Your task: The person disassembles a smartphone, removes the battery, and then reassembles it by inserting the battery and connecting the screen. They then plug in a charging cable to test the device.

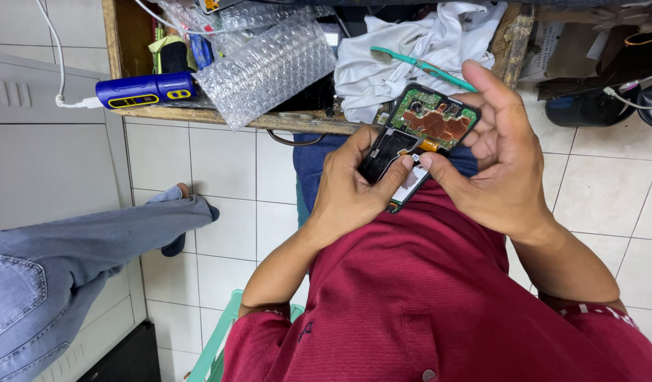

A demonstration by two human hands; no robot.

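White floor tiles run under a cluttered wooden workbench, and the person sits close against it in a red shirt. The left hand is clamped around the lower end of an opened smartphone, thumb pressed on its dark inner plate. The right hand grips the upper end, fingers curled behind, thumb on the pale lower part. The phone sits between both hands, above the lap. Its back cover is already off: green circuit board and copper-coloured shielding lie bare, but the board itself looks still seated, so I'd judge the teardown is partway. Beyond the hands lie a teal tool, white cloth, bubble wrap and a blue device. Left, someone's jeans-clad leg.
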